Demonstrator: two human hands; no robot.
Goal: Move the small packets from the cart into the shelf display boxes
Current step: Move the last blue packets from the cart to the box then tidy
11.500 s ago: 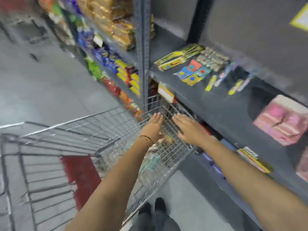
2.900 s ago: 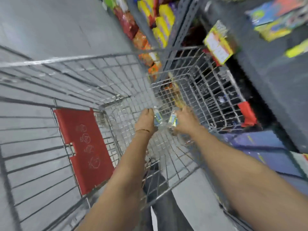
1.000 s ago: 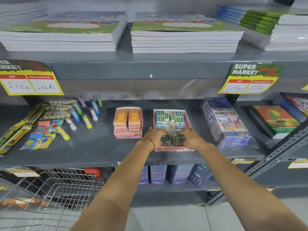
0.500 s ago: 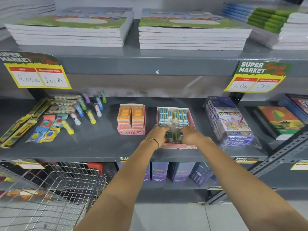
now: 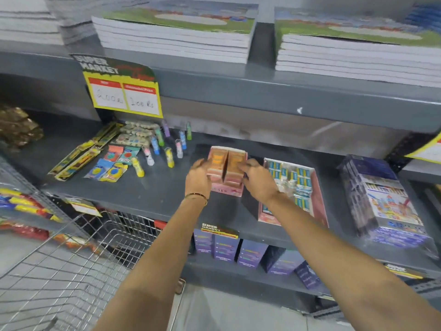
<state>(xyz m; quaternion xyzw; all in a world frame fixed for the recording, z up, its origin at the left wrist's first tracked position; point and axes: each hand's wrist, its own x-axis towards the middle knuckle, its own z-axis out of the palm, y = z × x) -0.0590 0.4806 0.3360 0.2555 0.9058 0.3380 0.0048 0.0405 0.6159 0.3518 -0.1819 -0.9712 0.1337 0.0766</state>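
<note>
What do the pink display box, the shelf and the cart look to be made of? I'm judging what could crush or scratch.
Pink display box: seems thin printed cardboard, matte, with folded walls and a centre divider. Shelf: looks like grey painted sheet metal, smooth with a dull sheen. Cart: bare steel wire mesh, shiny. Both hands, left and right, flank the box.

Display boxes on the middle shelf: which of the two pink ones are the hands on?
The smaller pink box with orange packets, left of the wider one holding blue packets. The left hand and right hand flank it.
</note>
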